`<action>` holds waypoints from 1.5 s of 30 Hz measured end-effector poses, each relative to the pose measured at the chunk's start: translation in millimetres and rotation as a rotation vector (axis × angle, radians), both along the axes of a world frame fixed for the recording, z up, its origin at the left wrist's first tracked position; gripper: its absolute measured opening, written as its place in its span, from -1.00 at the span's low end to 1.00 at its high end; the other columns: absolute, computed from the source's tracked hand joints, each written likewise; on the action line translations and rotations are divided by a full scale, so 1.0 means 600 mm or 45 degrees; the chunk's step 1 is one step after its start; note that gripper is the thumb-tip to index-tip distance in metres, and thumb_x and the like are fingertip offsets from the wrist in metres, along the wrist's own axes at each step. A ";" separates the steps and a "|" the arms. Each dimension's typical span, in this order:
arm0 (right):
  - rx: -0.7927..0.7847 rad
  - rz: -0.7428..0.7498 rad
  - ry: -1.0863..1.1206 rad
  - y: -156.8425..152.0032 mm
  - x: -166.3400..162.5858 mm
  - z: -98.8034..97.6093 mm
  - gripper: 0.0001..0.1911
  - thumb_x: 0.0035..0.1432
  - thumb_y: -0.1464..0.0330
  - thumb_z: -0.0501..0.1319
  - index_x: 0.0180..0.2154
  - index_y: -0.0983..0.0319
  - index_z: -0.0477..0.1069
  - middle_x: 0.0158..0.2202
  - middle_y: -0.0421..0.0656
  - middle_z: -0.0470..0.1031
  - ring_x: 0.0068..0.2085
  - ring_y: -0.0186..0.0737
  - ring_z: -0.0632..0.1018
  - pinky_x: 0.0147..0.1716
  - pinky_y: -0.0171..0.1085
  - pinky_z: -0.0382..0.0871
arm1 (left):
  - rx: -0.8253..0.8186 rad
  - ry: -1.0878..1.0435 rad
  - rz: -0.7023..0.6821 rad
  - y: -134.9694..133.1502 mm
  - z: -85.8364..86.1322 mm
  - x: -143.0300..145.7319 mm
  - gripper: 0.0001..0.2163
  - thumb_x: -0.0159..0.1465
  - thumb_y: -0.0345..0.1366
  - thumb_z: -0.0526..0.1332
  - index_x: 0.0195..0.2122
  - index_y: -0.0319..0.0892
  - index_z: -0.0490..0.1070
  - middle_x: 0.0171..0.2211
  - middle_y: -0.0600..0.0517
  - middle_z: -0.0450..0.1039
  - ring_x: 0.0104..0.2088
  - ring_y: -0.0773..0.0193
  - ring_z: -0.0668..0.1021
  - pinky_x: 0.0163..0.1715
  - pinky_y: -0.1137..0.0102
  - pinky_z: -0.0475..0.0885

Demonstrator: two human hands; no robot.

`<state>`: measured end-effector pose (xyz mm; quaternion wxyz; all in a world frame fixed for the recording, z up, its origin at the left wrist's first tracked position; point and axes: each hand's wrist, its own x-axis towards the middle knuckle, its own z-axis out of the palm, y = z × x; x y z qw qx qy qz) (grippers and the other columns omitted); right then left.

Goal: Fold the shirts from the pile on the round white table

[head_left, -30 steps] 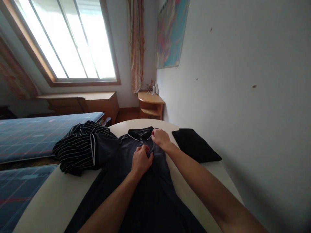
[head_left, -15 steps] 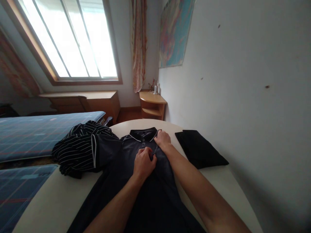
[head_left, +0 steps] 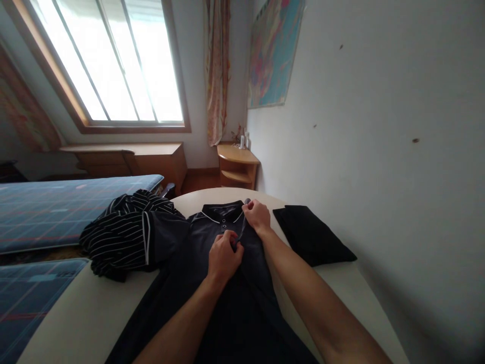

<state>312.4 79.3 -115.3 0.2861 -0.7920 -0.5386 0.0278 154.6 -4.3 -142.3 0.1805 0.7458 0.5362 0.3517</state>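
A dark polo shirt point(head_left: 197, 237) with white piping on its collar lies front up on the pale round table, collar pointing away from me. My left hand point(head_left: 225, 255) pinches the shirt's cloth at the chest, just below the buttons. At the shoulder beside the collar, my right hand point(head_left: 257, 215) grips the same shirt, and a crease of cloth runs taut between both hands. The sleeve on the right side is not visible as a spread shape. The left sleeve point(head_left: 168, 235) with a white stripe reaches over to the striped garment.
A crumpled black garment with white stripes point(head_left: 121, 232) sits at the table's left. A folded black cloth point(head_left: 312, 235) lies on the right of the table point(head_left: 71, 313). Blue plaid mattresses point(head_left: 76, 202) adjoin on the left; a wall point(head_left: 379, 192) stands close on the right.
My right hand has shifted slightly right, lifting some of the shirt's shoulder cloth so that the crease between my hands is tighter. My left hand stays nearly in place.
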 end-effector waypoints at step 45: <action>-0.327 0.738 -0.107 -0.264 -0.040 -0.041 -0.21 0.35 0.02 -0.08 0.38 0.43 -0.02 0.43 -0.01 -0.11 0.44 -0.05 -0.09 0.39 -0.09 -0.23 | 0.228 0.417 -0.417 0.095 -0.044 -0.023 -0.61 0.32 -0.46 0.03 0.13 -0.17 0.42 0.25 -0.10 0.33 0.25 0.17 0.35 0.27 0.20 0.20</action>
